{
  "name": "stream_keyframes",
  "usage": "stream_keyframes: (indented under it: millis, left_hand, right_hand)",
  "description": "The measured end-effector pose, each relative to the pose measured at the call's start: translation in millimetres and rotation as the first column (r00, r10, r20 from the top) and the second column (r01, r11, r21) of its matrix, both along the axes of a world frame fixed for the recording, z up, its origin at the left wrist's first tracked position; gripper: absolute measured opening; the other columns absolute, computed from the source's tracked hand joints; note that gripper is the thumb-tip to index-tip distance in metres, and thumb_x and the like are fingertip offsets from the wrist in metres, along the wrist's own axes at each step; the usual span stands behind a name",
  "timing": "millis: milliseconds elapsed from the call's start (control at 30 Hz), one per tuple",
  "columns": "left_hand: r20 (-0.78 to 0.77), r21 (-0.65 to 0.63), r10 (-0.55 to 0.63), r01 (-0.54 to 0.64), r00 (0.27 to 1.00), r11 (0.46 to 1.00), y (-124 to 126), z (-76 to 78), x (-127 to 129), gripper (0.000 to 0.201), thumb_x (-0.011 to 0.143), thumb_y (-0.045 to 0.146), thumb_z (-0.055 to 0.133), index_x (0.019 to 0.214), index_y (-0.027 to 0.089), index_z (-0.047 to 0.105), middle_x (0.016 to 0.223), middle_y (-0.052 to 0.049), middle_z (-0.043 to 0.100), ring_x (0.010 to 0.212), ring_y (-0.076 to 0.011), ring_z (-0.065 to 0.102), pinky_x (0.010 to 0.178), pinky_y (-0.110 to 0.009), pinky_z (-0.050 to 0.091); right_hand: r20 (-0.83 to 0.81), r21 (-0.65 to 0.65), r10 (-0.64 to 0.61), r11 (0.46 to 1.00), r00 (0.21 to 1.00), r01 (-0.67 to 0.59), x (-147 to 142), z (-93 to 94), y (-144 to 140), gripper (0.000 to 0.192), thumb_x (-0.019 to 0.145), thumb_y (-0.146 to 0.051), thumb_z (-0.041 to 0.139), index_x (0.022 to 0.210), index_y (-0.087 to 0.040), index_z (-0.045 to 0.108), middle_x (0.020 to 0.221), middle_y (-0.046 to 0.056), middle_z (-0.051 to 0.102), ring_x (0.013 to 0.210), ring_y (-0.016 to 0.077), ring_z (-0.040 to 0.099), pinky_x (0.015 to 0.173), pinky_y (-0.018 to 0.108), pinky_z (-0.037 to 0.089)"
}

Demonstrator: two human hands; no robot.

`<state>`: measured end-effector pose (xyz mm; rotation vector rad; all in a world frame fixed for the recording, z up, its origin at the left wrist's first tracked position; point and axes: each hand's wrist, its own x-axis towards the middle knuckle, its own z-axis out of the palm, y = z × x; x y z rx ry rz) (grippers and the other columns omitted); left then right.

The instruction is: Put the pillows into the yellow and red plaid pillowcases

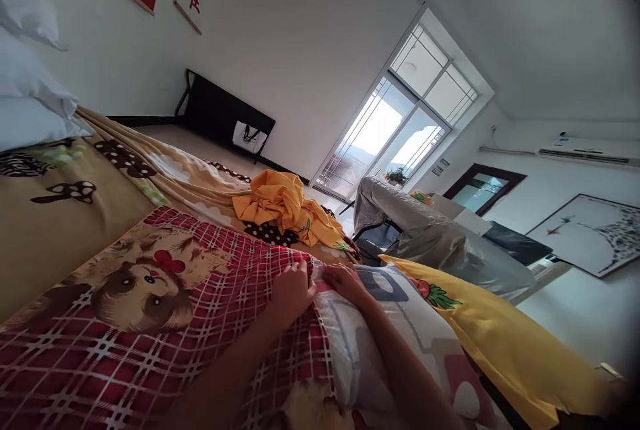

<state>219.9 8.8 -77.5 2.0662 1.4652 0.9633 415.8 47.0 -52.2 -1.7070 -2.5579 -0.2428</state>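
A red plaid cloth with a printed dog (pixel 150 290) lies spread over the bed. My left hand (pixel 293 290) is closed at its right edge, fingers curled on the fabric. Just right of it, my right hand (pixel 345 281) is closed on the far corner of a pillow (pixel 400 323) with a white, blue and pink pattern. The pillow's left side meets the cloth's edge, and whether it goes beneath the cloth is hidden. Both hands are close together but apart. My fingertips are partly out of sight.
Crumpled orange fabric (pixel 280 200) sits beyond my hands on the tan, mushroom-print bed cover (pixel 65 217). A yellow pillow (pixel 510 337) lies to the right. White pillows (pixel 30 97) are at far left. Plastic-covered furniture (pixel 430 243) stands beyond the bed, near a window (pixel 380 123).
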Motion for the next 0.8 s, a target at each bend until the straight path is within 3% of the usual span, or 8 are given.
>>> stream_keyframes:
  millis: [133, 233, 433, 533, 667, 800]
  left_hand:
    - [0.165, 0.063, 0.001, -0.011, 0.986, 0.998, 15.1, -4.7, -3.4, 0.026, 0.085, 0.018, 0.045, 0.105, 0.011, 0.06, 0.112, -0.017, 0.063, 0.111, -0.0292, 0.055, 0.096, -0.042, 0.042]
    - [0.316, 0.096, -0.009, -0.023, 0.949, 0.995, 20.0, -1.3, -1.2, 0.015, 0.088, 0.019, 0.042, 0.087, 0.016, 0.057, 0.101, -0.011, 0.063, 0.101, -0.0221, 0.055, 0.093, -0.035, 0.042]
    - [0.488, 0.16, -0.113, 0.039, 0.866, 0.986, 7.7, 17.1, 14.7, 0.015, 0.09, 0.019, 0.04, 0.077, 0.02, 0.047, 0.088, -0.004, 0.06, 0.087, -0.0162, 0.055, 0.083, -0.027, 0.045]
    - [0.465, 0.171, -0.185, 0.117, 0.866, 0.978, -0.8, 17.2, 20.7, 0.013, 0.09, 0.017, 0.04, 0.081, 0.019, 0.05, 0.094, -0.005, 0.062, 0.09, -0.0155, 0.057, 0.086, -0.027, 0.046]
    - [0.303, 0.122, -0.257, 0.23, 0.918, 0.966, -7.7, 3.1, 22.3, 0.018, 0.084, 0.015, 0.047, 0.099, 0.014, 0.056, 0.108, -0.013, 0.063, 0.104, -0.0212, 0.058, 0.097, -0.034, 0.044]
    - [0.103, 0.093, -0.32, 0.311, 0.942, 0.946, -12.4, -4.4, 18.0, 0.027, 0.083, 0.021, 0.049, 0.104, 0.011, 0.061, 0.11, -0.016, 0.065, 0.108, -0.0261, 0.059, 0.1, -0.038, 0.044]
  right_hand:
    - [0.113, 0.009, 0.052, 0.999, 0.992, -0.053, -19.8, 21.8, -19.0, 0.033, 0.095, -0.03, 0.041, 0.079, -0.019, 0.067, 0.085, 0.005, 0.07, 0.085, 0.0157, 0.06, 0.079, 0.027, 0.035]
    - [0.256, 0.008, 0.108, 0.993, 0.961, -0.114, -43.5, 33.6, -26.8, 0.026, 0.093, -0.024, 0.044, 0.084, -0.021, 0.069, 0.084, 0.005, 0.071, 0.083, 0.0163, 0.062, 0.075, 0.026, 0.035]
    - [0.302, 0.011, 0.093, 0.995, 0.949, -0.101, -71.6, 25.6, -16.0, 0.022, 0.089, -0.018, 0.05, 0.098, -0.018, 0.069, 0.097, 0.009, 0.071, 0.093, 0.0208, 0.062, 0.08, 0.028, 0.042]
    - [0.273, 0.041, 0.062, 0.996, 0.96, -0.076, -63.7, 16.7, -8.8, 0.024, 0.091, -0.017, 0.048, 0.104, -0.019, 0.068, 0.105, 0.008, 0.07, 0.102, 0.0204, 0.059, 0.09, 0.029, 0.041]
    - [0.233, 0.083, 0.0, 0.996, 0.972, -0.02, -38.0, 8.7, -9.0, 0.028, 0.092, -0.017, 0.047, 0.112, -0.02, 0.066, 0.109, 0.009, 0.068, 0.105, 0.0207, 0.059, 0.095, 0.035, 0.042]
    - [0.07, 0.28, -0.047, 0.96, 0.996, 0.026, -11.5, -5.2, -39.8, 0.038, 0.095, -0.023, 0.042, 0.13, -0.023, 0.057, 0.127, 0.011, 0.061, 0.12, 0.0238, 0.053, 0.1, 0.041, 0.041]
